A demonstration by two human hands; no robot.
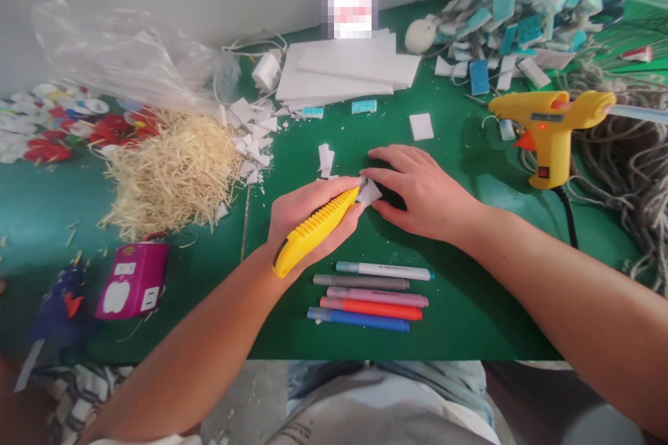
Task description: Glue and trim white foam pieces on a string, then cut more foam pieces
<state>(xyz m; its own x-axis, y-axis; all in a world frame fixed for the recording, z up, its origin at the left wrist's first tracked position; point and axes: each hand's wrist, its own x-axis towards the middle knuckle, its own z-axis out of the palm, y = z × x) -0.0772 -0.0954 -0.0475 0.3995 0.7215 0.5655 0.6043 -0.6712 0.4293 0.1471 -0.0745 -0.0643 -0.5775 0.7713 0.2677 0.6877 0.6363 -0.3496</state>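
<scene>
My left hand (316, 215) grips a yellow utility knife (318, 229), its front end pointing away to the right. The knife's tip meets a small piece of white foam board (370, 192), which looks greyish in shadow; the blade itself is mostly hidden. From the right, my right hand (417, 188) pins this piece between thumb and index finger, its other fingers stretched over the green table (459, 292). Thin foam offcuts (326, 158) lie just beyond the knife. Farther right rests a square of white foam (421, 126).
Several markers (373, 297) lie near me. A yellow glue gun (547, 128) stands at right beside grey cord (621, 188). White foam sheets (339, 69), blue-and-white pieces (522, 7), straw-like shreds (172, 167) and a magenta box (133, 278) surround the work. A blue glue gun (60, 306) sits left.
</scene>
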